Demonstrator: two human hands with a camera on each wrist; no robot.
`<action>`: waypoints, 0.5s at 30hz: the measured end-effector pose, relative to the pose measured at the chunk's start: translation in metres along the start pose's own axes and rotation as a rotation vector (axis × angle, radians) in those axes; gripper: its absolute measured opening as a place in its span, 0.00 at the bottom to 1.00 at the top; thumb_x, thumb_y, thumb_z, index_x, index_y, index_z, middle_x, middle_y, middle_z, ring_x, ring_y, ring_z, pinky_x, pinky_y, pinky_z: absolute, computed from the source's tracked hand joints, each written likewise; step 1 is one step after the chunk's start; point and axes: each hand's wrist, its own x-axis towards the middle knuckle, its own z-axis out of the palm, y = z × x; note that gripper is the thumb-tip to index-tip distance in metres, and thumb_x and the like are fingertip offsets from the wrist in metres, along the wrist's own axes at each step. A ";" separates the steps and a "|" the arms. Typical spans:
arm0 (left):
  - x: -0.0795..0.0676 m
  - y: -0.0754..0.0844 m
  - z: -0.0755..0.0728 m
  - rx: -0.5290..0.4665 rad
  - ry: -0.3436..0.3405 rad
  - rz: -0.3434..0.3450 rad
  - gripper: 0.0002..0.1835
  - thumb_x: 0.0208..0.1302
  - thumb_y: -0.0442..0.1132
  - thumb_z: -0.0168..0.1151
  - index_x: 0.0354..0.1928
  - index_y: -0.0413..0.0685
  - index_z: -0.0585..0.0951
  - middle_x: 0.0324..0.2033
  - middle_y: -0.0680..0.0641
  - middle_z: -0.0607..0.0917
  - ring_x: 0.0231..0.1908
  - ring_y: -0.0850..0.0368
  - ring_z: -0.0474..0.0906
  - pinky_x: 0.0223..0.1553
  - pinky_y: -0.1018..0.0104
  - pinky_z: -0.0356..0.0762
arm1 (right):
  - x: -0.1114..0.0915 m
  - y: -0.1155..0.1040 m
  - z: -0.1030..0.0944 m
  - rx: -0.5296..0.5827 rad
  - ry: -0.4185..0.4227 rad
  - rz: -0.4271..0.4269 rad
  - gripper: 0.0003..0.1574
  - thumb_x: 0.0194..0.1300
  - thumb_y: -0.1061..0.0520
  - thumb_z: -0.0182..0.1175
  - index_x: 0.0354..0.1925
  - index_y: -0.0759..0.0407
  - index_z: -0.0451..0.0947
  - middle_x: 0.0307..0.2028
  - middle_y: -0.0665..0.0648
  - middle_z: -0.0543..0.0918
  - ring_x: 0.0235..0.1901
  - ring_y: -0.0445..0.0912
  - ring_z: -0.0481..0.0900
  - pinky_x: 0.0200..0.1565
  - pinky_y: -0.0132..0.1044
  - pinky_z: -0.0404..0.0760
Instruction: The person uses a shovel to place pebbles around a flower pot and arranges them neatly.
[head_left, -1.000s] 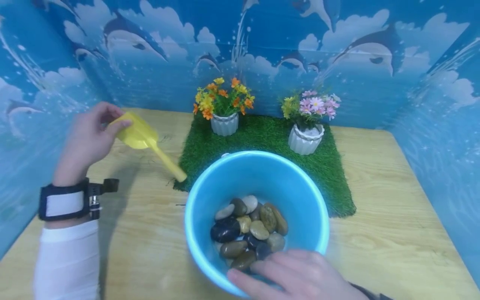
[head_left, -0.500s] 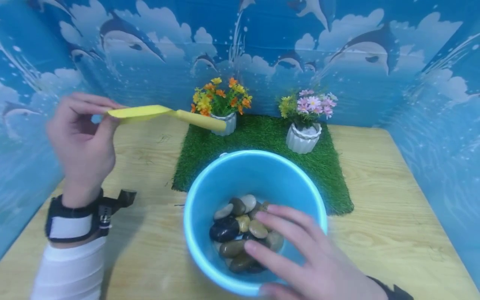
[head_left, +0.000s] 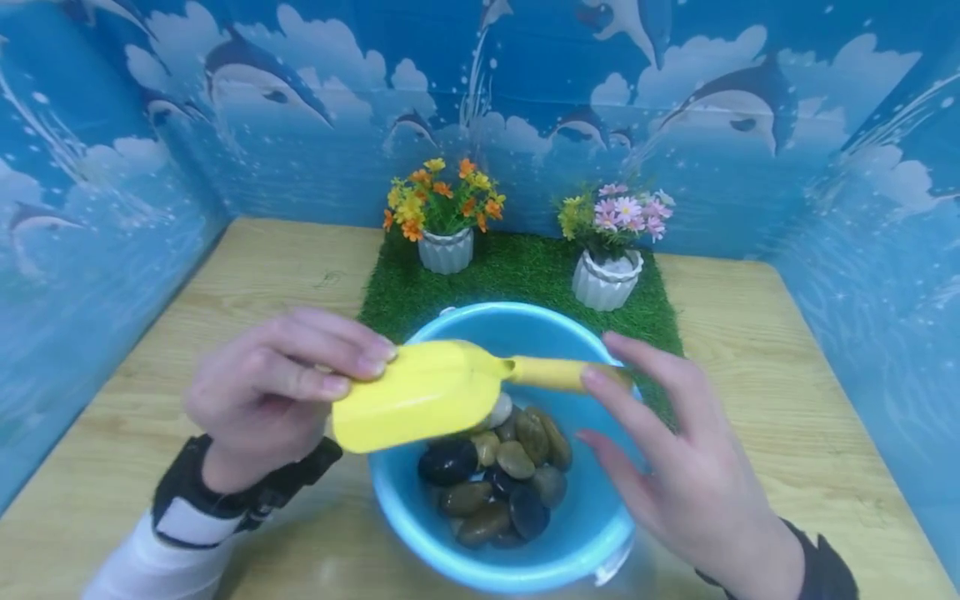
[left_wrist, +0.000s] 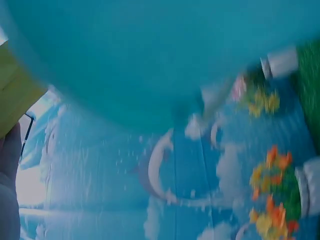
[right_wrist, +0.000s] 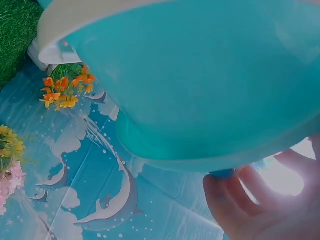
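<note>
Scoop point(head_left: 423, 392) is positioned above the bucket point(head_left: 592, 504), blade toward the left hand point(head_left: 277, 383), handle point(head_left: 551, 373) toward the right hand point(head_left: 690, 458). Left hand pinches the blade near its free end, fingers on the upper face; its thumb is hidden. Right hand is at the end of the handle with thumb and fingers spread, not closed around it; thumb is below and apart from the handle. Fingertip contact with the handle cannot be confirmed. Bucket stands upright on the table point(head_left: 757, 400), in front of the mat point(head_left: 517, 267). Stones point(head_left: 513, 460), smooth and mixed in colour, lie at the bottom of the bucket. Two white pots point(head_left: 606, 283) of flowers stand on the mat, side by side and apart. Dolphin-print backdrop point(head_left: 300, 175) borders the table at rear and both sides.
</note>
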 end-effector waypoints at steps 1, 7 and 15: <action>-0.002 0.001 0.003 -0.018 -0.028 -0.002 0.09 0.53 0.24 0.72 0.28 0.31 0.78 0.28 0.32 0.83 0.30 0.40 0.84 0.38 0.55 0.83 | -0.001 0.000 0.000 -0.009 0.004 0.000 0.24 0.77 0.49 0.52 0.60 0.62 0.74 0.57 0.73 0.74 0.49 0.64 0.76 0.62 0.36 0.66; -0.009 0.001 0.022 -0.068 -0.067 -0.043 0.05 0.56 0.21 0.67 0.30 0.30 0.79 0.30 0.32 0.84 0.33 0.39 0.85 0.39 0.54 0.83 | -0.002 0.005 0.005 -0.085 0.103 -0.059 0.16 0.76 0.55 0.53 0.52 0.60 0.82 0.44 0.66 0.83 0.36 0.57 0.82 0.44 0.39 0.79; -0.002 0.010 0.033 0.014 -0.192 -0.273 0.03 0.59 0.25 0.67 0.32 0.31 0.81 0.37 0.35 0.87 0.41 0.42 0.85 0.46 0.53 0.81 | -0.006 0.014 -0.003 -0.225 0.150 -0.066 0.17 0.73 0.61 0.51 0.53 0.58 0.83 0.37 0.64 0.84 0.27 0.59 0.75 0.32 0.48 0.70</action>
